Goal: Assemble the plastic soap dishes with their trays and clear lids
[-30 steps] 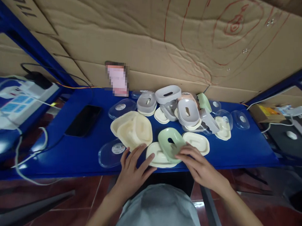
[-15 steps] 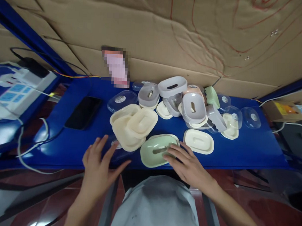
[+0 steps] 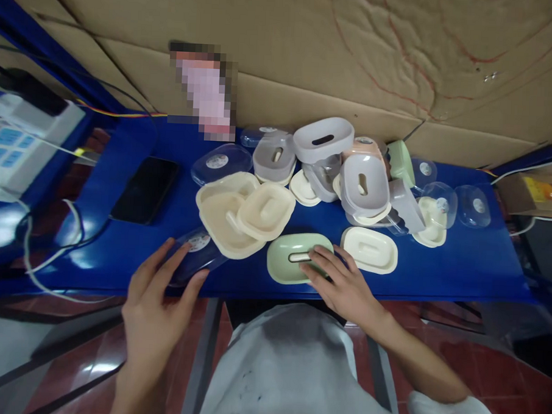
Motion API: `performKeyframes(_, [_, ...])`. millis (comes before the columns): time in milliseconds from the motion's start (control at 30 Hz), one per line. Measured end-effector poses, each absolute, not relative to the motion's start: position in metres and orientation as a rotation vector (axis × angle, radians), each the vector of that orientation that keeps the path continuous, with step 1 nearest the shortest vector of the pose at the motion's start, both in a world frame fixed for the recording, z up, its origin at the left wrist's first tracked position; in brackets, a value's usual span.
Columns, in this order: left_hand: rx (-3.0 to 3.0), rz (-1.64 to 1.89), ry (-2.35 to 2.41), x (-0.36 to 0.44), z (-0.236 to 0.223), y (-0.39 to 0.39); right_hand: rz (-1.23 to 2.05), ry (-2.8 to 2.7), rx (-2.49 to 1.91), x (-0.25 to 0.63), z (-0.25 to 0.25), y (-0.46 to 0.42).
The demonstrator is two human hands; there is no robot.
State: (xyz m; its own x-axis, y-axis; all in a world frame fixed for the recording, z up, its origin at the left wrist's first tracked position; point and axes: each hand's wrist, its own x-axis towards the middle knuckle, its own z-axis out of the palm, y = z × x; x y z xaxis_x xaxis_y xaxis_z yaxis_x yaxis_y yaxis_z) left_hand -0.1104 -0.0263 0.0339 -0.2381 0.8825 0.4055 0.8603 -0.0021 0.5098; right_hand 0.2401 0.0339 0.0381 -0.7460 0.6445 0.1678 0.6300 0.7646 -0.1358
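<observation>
My left hand (image 3: 155, 302) grips a clear plastic lid (image 3: 195, 258) with a round white sticker, thumb on one side and fingers on the other, at the front edge of the blue table (image 3: 461, 264). My right hand (image 3: 341, 286) lies with spread fingers flat on a pale green oval tray (image 3: 289, 259) with a slot in its middle, pressing it down near the table's front edge. A cream oval tray (image 3: 369, 250) lies just right of the green one. A stack of cream trays (image 3: 243, 221) sits between my hands, a little further back.
A heap of grey, cream, pink and green trays (image 3: 350, 173) and clear lids (image 3: 472, 206) fills the back right. A black phone (image 3: 144, 189) lies at the left. A power strip (image 3: 18, 141) with cables sits far left. Cardboard (image 3: 310, 50) walls the back.
My left hand moved left off the cream tray and took hold of the clear lid. My right hand lowered the tilted green tray flat and now rests on it.
</observation>
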Motion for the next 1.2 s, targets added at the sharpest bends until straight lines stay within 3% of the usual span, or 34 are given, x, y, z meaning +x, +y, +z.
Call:
performKeyframes(167, [1.804, 1.002, 2.44, -0.122, 0.054, -0.036, 0.161, -2.776, -1.024, 0.237, 0.042, 0.032])
performKeyframes(300, [1.721, 1.18, 2.506, -0.129, 0.056, -0.052, 0.311, -2.703, -1.033, 0.243, 0.045, 0.034])
performKeyframes(433, [1.931, 1.343, 2.241, -0.094, 0.049, -0.047, 0.436, -2.407, -1.038, 0.257, 0.04, 0.032])
performKeyframes(667, [2.461, 1.002, 1.445, -0.009, 0.033, 0.013, 0.3, -2.583, -0.928, 0.264, 0.038, 0.051])
performKeyframes(967, [2.514, 0.97, 1.475, -0.01, 0.019, -0.005, 0.193, -2.787, -0.838, 0.264, 0.039, 0.057])
performKeyframes(1200, [2.375, 1.046, 1.557, -0.004, 0.012, -0.01, 0.319, -2.742, -0.808, 0.255, 0.037, 0.06])
